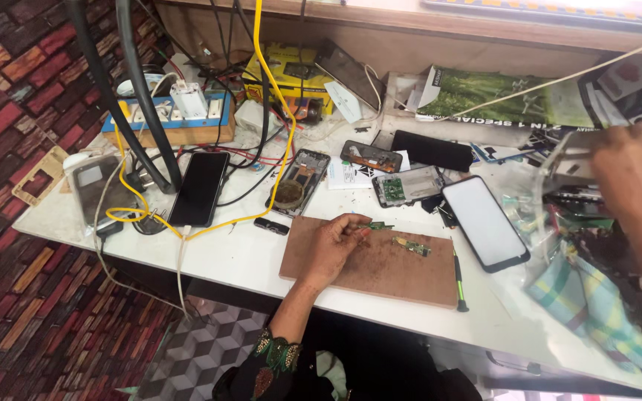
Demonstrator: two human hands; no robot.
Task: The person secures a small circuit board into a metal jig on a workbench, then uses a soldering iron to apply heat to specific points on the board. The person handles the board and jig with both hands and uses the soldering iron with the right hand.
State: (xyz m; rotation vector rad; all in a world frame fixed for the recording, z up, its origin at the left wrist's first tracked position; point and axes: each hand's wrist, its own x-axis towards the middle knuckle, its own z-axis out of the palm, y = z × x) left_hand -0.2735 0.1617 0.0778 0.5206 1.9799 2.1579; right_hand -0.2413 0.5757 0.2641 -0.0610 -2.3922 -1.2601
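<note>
Seen from above, a cluttered white table [247,256]. Left hand [332,249] resting on a brown wooden board [388,269], fingers curled, fingertips pinching a small green circuit strip [377,225] at the board's far edge. A second small circuit board [412,246] lying loose on the wood, just right of that hand. Right hand [637,193] raised at the right edge, blurred, fingers closed around a clear plastic bag [551,189]; grip itself hard to make out. A green-handled screwdriver [458,278] along the board's right side. Beyond it, a phone with a white screen [484,223], an opened phone frame [408,185], a black phone [200,188] and a yellow cable [280,141] trailing across the table. A checked cloth [588,304] at the right.
</note>
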